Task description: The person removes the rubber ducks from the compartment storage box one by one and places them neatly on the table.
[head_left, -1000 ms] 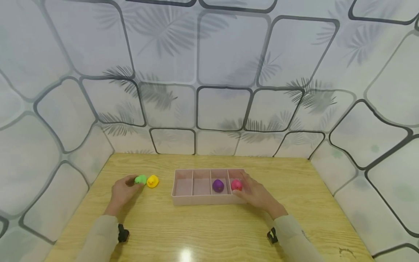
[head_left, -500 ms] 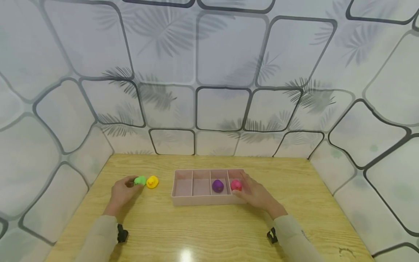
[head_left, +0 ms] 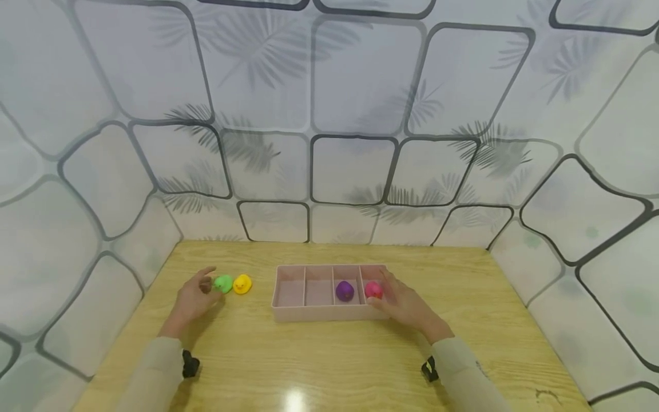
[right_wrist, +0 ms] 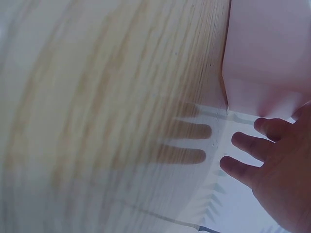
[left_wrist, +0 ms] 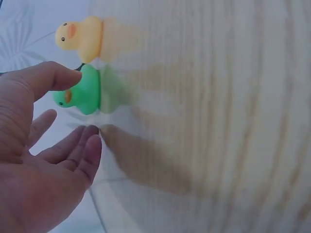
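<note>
My left hand (head_left: pixel 193 298) is beside a green rubber duck (head_left: pixel 223 284), fingers spread apart. In the left wrist view the thumb tip overlaps the duck's side, and the other fingers stand away from it. A yellow rubber duck (head_left: pixel 242 284) sits close to the right of the green one. My right hand (head_left: pixel 409 306) rests at the right end of a pink four-slot box (head_left: pixel 319 313), thumb over the front rim; in the right wrist view several fingers stretch past its end wall. A purple duck (head_left: pixel 344 291) and a pink duck (head_left: pixel 373 290) lie in its two right compartments.
The box's two left compartments (head_left: pixel 290 292) hold nothing. A light wood-grain table (head_left: pixel 309 360) lies under everything. Patterned wall covering (head_left: pixel 350 171) closes off the back and both sides. Dark wrist devices (head_left: pixel 190 364) sit at the sleeve cuffs.
My left fingers have let go of the green duck and spread apart, leaving it beside the yellow one. The right hand, the box and the other ducks stay as they were.
</note>
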The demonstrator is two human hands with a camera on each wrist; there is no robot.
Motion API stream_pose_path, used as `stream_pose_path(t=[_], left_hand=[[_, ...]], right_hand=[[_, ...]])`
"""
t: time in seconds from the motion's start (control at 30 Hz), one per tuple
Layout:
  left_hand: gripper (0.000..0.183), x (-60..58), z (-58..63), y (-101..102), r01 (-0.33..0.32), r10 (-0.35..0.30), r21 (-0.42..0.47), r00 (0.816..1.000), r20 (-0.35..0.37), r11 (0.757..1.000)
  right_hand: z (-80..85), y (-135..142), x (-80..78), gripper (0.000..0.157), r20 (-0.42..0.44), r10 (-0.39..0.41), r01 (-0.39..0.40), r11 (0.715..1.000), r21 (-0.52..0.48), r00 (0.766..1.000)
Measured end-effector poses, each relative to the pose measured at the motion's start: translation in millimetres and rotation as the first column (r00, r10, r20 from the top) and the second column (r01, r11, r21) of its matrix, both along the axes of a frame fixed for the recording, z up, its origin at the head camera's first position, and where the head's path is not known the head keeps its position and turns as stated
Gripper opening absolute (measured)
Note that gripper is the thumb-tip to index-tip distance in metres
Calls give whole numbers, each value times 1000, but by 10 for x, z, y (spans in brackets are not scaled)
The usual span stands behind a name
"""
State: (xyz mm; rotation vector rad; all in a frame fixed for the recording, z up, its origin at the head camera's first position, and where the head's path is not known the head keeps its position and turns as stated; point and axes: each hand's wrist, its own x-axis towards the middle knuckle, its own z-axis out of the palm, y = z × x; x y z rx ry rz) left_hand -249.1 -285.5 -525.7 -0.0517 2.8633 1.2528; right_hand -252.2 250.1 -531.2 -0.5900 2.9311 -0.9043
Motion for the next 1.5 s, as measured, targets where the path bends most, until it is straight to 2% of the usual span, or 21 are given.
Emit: stream_pose_path(t=[0.17, 0.3, 0.47, 0.67, 1.0, 1.37, 1.5], left_hand=[[69, -15, 178, 64, -4, 3, -13, 1000, -15, 1000], [66, -52, 325, 192, 9, -12, -27, 993, -118, 1000], [62, -93, 520, 421, 73, -67, 18, 970, -234, 997], [59, -108, 659, 696, 144, -128, 39, 954, -270, 989], [56, -124, 702, 1066, 276, -242, 61, 914, -326, 959], [51, -129, 709, 1364, 358, -318, 65, 887, -334, 931], [50, -122, 711, 1469, 379, -329, 105, 888, -321, 920]], right_hand=[[-3, 13, -9, 92, 18, -7, 7, 1000, 0, 1000], [-3, 18, -4, 96, 39, -14, 13, 1000, 9, 999], [9, 10, 4, 95, 40, -10, 10, 1000, -5, 999], [17, 4, 8, 95, 45, -10, 10, 1000, -10, 999], [43, -8, 13, 98, 64, -22, 22, 1000, -1, 998], [26, -11, 8, 97, 59, -18, 17, 1000, 6, 998], [25, -9, 11, 96, 61, -20, 20, 1000, -8, 998]])
